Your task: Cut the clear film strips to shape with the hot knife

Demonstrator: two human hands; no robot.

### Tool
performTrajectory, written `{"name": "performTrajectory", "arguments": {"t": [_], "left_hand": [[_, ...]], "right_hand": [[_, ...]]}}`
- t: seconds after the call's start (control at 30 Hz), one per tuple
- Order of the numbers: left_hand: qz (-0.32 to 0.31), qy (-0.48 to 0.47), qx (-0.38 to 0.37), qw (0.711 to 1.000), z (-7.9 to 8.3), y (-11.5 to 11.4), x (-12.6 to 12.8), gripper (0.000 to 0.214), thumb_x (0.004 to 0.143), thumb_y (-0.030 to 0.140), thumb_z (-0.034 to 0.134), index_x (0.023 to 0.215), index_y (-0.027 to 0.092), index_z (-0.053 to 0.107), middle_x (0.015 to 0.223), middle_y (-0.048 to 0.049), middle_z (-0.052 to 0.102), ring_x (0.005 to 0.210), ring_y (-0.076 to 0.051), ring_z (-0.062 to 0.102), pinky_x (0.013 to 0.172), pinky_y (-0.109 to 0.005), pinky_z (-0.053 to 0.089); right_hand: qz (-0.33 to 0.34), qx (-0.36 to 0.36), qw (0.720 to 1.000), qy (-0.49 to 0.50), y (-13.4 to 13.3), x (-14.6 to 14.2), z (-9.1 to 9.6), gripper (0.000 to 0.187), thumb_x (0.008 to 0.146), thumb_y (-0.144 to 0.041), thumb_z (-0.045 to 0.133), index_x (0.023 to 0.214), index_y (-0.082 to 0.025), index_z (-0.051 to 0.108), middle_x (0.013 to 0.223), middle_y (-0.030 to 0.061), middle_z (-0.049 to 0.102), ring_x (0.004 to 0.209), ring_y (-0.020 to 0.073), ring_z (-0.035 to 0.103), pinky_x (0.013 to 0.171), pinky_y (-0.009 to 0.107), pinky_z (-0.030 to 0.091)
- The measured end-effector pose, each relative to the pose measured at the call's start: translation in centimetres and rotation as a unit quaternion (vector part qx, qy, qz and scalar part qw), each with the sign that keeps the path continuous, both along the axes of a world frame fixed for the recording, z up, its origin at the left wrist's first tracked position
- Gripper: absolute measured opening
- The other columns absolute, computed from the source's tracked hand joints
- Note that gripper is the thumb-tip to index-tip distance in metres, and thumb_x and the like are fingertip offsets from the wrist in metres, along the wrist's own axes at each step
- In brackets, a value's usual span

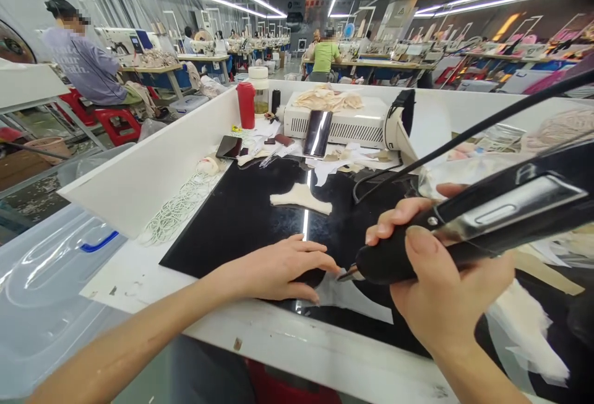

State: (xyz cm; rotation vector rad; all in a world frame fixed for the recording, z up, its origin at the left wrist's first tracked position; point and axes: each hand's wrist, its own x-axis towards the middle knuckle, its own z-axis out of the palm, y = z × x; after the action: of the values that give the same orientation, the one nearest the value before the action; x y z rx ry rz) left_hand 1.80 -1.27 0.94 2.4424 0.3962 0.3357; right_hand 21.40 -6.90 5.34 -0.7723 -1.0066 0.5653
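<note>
My right hand (pixel 445 280) is wrapped around a black corded hand tool (pixel 492 206) with a silver panel and a narrow metal tip. That tip points down at a thin, whitish, curved piece of material (pixel 357 299) on the black work mat (pixel 223 224). Fingers stretched out, my left hand (pixel 288 268) lies low over the mat, its fingertips touching the same piece close to the tip. Beyond it lies a cream fabric piece (pixel 301 197) with a wide notched shape. What kind of tool this is cannot be told.
A phone (pixel 318 134) leans against a white vented machine (pixel 343 116) at the back. The tool's black cable (pixel 464 138) crosses the right side. Tangled pale cord (pixel 180 206) lies left; a red cup (pixel 246 105) stands behind. White scraps (pixel 529 330) lie right. People sit farther off.
</note>
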Motion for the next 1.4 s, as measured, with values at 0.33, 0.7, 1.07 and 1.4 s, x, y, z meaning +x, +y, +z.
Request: {"name": "performTrajectory", "arguments": {"t": [0.33,0.7,1.07,1.4], "left_hand": [[-0.029,0.024,-0.002,0.999,-0.3,0.8,1.3,0.048,0.094,0.037,0.073,0.135,0.024,0.054,0.133,-0.0107,0.068,0.135,-0.028,0.058,0.125,-0.062,0.019],[-0.018,0.028,-0.003,0.999,-0.8,0.8,1.7,0.061,0.086,0.046,0.08,0.137,0.026,0.053,0.136,-0.0084,0.068,0.147,-0.029,0.045,0.127,-0.061,0.014],[-0.024,0.028,0.01,0.999,-0.4,0.7,1.8,0.067,0.081,0.048,0.084,0.137,0.025,0.054,0.135,-0.0097,0.068,0.144,-0.03,0.049,0.127,-0.06,0.013],[-0.018,0.01,0.015,1.0,-0.8,0.6,1.8,0.071,0.077,0.044,0.088,0.138,0.028,0.055,0.145,-0.0107,0.061,0.144,-0.032,0.049,0.126,-0.064,0.012]], "right_hand": [[0.026,0.004,0.999,0.019,0.3,-0.4,-0.7,0.046,0.079,-0.026,0.085,0.117,-0.029,0.06,0.086,-0.0025,0.065,0.07,0.0164,0.064,0.059,0.033,0.056],[0.024,0.02,0.999,0.013,0.4,0.0,-1.2,0.042,0.082,-0.026,0.083,0.117,-0.029,0.06,0.085,-0.004,0.064,0.067,0.0149,0.063,0.06,0.033,0.056],[0.026,0.025,0.999,-0.002,0.3,0.1,-1.6,0.038,0.086,-0.021,0.078,0.119,-0.029,0.06,0.086,-0.0033,0.064,0.067,0.0163,0.063,0.062,0.035,0.056],[0.081,0.024,0.996,0.012,-0.7,-0.2,-1.6,0.041,0.084,-0.028,0.08,0.12,-0.029,0.061,0.084,-0.0029,0.062,0.066,0.0171,0.061,0.06,0.035,0.055]]}}
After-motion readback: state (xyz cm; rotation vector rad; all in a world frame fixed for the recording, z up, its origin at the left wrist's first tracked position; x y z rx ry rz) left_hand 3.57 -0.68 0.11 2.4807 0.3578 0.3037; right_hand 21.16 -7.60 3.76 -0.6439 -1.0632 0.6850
